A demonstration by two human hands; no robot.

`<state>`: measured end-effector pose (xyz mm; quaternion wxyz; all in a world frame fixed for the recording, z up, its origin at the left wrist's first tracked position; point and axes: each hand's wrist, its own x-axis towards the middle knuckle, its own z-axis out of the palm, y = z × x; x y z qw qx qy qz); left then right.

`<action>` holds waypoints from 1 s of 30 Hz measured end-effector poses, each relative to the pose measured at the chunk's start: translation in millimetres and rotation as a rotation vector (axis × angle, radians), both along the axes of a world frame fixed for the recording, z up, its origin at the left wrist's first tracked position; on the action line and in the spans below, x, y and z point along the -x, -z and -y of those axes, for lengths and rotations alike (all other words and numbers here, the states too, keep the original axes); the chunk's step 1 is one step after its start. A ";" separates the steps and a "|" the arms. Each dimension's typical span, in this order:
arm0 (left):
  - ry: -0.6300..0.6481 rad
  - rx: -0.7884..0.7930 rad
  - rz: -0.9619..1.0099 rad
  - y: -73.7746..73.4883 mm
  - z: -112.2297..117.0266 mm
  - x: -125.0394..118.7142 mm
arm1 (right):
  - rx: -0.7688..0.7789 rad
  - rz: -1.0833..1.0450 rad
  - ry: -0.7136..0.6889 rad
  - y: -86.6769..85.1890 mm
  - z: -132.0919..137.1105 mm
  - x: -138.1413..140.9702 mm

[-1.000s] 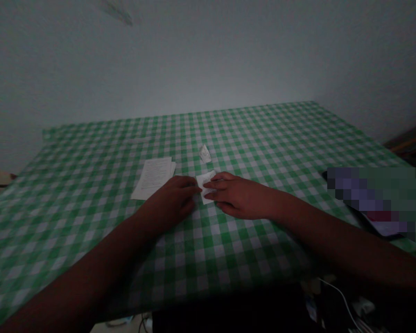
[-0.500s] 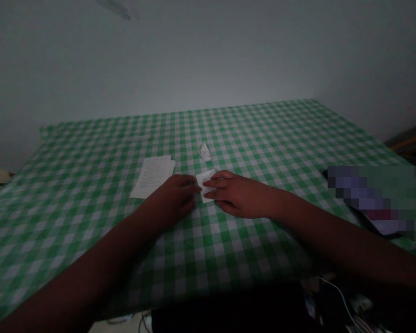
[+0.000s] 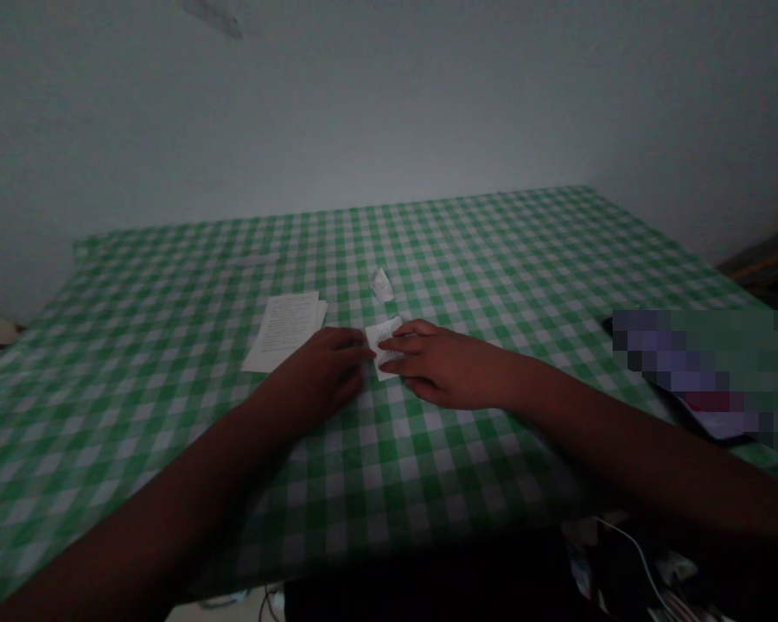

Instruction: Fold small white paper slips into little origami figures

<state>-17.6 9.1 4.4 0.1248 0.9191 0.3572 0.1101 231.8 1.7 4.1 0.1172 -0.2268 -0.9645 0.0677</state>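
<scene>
Small printed paper [image 3: 385, 331], on check-clothed table [image 3: 467, 259], partly under right hand [image 3: 446, 367], fingers spread, unclenched. Left hand [image 3: 328, 367]: fingertips at the paper's left edge; pinching or not, I cannot tell. Possible fault: skewing or creasing, should pressure fall unevenly.

The tablecloth [image 3: 467, 259] (checked) carries printed sheets [image 3: 289, 321] and smaller papers [image 3: 382, 286].

Left hand [image 3: 334, 367] and right hand [image 3: 447, 367] block the paper slip's [image 3: 382, 331] flanks! Straight beyond the slip, a white scrap [image 3: 382, 286] obstructs; nearside, checked cloth [image 3: 389, 458] runs open.
</scene>
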 end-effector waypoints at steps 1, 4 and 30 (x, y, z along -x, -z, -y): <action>0.001 0.001 -0.001 -0.2 -0.1 0.0 | -0.001 0.004 0.000 0.0 0.0 0.0; 0.002 0.007 0.001 -0.2 -0.3 0.3 | -0.001 0.011 -0.003 0.1 0.0 0.1; -0.006 0.021 0.005 -0.2 -0.8 0.9 | 0.064 -0.053 0.021 1.8 -0.1 -0.6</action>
